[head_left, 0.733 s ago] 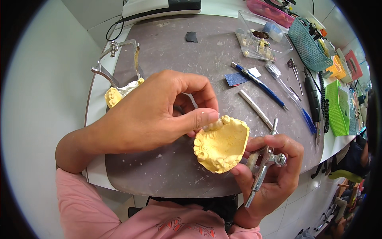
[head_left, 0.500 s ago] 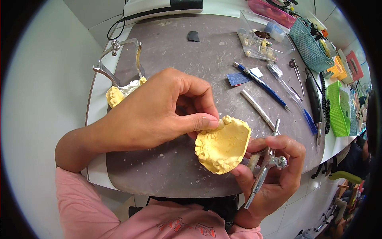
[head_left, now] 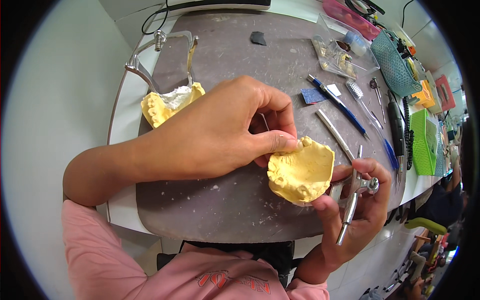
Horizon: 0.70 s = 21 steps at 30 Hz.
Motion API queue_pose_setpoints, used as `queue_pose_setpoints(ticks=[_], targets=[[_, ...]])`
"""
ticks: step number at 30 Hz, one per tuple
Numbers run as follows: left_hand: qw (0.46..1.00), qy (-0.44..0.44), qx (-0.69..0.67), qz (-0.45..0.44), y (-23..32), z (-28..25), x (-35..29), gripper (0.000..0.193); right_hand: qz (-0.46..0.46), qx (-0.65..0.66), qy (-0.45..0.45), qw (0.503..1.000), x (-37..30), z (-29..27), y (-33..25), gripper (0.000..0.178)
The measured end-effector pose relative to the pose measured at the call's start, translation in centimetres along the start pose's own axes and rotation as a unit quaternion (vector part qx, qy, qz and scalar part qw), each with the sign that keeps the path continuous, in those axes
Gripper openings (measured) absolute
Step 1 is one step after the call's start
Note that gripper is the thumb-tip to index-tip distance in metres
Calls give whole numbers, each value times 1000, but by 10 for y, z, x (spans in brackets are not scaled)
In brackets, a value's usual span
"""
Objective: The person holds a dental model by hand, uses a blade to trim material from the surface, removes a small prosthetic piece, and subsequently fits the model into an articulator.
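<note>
Left hand point(head_left: 235, 130) was pinching, thumb and fingertips drawn together at the near-side tooth row of a yellow cast point(head_left: 302, 167); couldn't tell whether a smaller piece sat between the tips. Cast was off the bench, just right of the left fingertips, hollow face up. Right hand point(head_left: 372, 207) was curled round a metal arm point(head_left: 352, 205), its thumb pressed at the cast's lower right rim; the other fingertips were partly hidden behind. The join between cast and arm was hidden too.

Risks, as judged: too hard a left pinch could chip a tooth edge or dislodge something small there, since plaster-like material looks brittle. A loose right grip could let the cast tip, the metal arm making that side awkward to hold; a drop could crack it. If the join was weak, twisting the arm could part the two. Second cast point(head_left: 155, 112), with a metal frame point(head_left: 145, 75), lay beyond the left forearm, close by; a sideways elbow swing could knock it. A white rod point(head_left: 332, 132) lay just beyond the right fingers and could get bumped.
</note>
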<state>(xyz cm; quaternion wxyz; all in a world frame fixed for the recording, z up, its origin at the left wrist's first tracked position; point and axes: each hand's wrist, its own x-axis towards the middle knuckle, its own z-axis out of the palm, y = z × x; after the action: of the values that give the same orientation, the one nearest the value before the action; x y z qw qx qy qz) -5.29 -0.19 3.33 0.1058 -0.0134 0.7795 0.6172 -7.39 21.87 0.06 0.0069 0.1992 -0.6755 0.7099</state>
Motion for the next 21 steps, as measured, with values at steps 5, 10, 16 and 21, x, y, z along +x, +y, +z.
queue_pose_setpoints(ticks=[5, 10, 16, 21], targets=[[1000, 9, -8, -3, 0, 1, 1, 21, 14, -7, 5, 1000, 0, -2, -3, 73], [1000, -5, 4, 10, -2, 1, 2, 21, 11, -2, 21, 1000, 4, -1, -3, 73], [1000, 10, -1, 6, 0, 2, 2, 19, 35, -14, 31, 999, 7, -2, -4, 75], [1000, 12, 7, 25, -5, 3, 2, 19, 31, -63, -19, 997, 6, -11, -1, 72]])
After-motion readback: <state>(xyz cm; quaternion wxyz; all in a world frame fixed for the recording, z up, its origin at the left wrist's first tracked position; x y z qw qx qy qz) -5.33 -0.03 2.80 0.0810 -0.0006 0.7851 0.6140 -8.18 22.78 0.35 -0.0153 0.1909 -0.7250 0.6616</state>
